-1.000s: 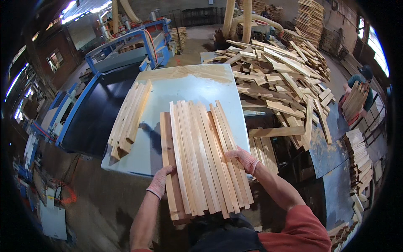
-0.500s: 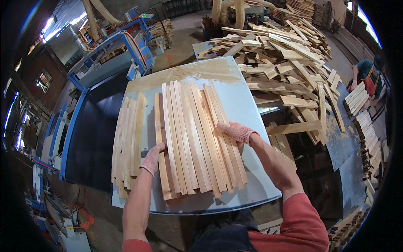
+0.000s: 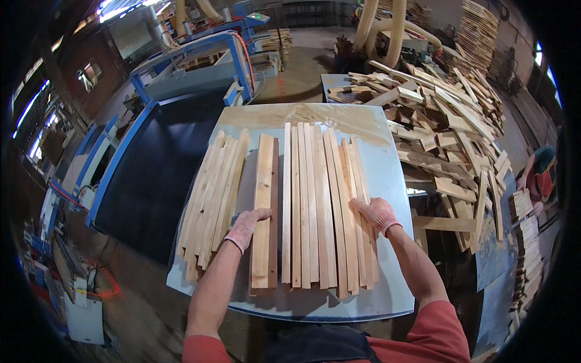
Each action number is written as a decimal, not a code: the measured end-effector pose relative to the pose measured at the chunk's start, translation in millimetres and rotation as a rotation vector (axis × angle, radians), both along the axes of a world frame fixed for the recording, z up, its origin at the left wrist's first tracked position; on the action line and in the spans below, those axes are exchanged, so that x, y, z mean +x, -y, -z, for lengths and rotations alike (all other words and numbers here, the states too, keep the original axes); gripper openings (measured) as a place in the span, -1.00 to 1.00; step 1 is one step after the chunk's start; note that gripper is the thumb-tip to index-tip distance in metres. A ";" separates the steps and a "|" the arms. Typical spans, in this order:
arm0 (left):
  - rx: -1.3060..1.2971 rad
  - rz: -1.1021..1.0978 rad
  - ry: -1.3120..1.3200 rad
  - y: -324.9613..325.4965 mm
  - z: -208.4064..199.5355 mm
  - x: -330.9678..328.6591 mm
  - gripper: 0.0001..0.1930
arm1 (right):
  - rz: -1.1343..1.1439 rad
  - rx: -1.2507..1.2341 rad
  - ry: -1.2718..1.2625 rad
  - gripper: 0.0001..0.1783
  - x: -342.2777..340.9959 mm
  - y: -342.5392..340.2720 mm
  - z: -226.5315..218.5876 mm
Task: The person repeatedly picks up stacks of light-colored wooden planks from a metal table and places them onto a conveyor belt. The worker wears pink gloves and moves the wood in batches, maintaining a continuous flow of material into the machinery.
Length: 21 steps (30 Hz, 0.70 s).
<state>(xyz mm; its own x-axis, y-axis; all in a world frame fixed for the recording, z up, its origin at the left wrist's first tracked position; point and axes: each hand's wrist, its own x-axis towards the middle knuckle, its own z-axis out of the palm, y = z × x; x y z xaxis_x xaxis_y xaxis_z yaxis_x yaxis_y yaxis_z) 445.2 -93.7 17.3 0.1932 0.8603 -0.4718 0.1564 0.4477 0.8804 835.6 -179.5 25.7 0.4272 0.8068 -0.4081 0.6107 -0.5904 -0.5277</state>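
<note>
On the light blue tabletop (image 3: 396,275) lies a row of long, pale wooden strips (image 3: 311,206), side by side and pointing away from me. My left hand (image 3: 247,227), in a pinkish knitted glove, grips a wider wooden strip (image 3: 262,199) by its left edge, thumb on top. A darker brown strip (image 3: 274,242) lies against that one, and a gap parts the pair from the row. My right hand (image 3: 375,215), gloved alike, holds the row's right edge, thumb on top; its other fingers are partly hidden. Another stack of strips (image 3: 209,206) lies left of my left hand.
A blue-framed machine with a dark belt (image 3: 160,163) stands left of the table. A loose heap of boards (image 3: 448,130) lies at the right. Further right, a person (image 3: 543,172) is beside stacked wood pieces (image 3: 529,260). Thick hoses (image 3: 396,30) hang at the back.
The wider strip and the darker one under my left hand now stand apart from the row, with a gap between. The whole view has shifted and turned, so the table appears straighter.
</note>
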 end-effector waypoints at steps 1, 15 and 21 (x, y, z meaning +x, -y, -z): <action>0.042 -0.015 -0.026 -1.9 5.6 -9.7 -0.43 | -0.012 0.014 0.004 0.09 -2.5 0.0 -1.3; 0.312 0.316 -0.775 7.9 -13.2 17.4 -0.05 | -0.089 0.161 -0.068 0.13 5.6 -1.9 34.7; 0.658 0.036 -0.976 -21.5 -15.7 -66.4 -0.01 | -0.091 0.155 -0.032 -0.01 8.3 2.2 30.7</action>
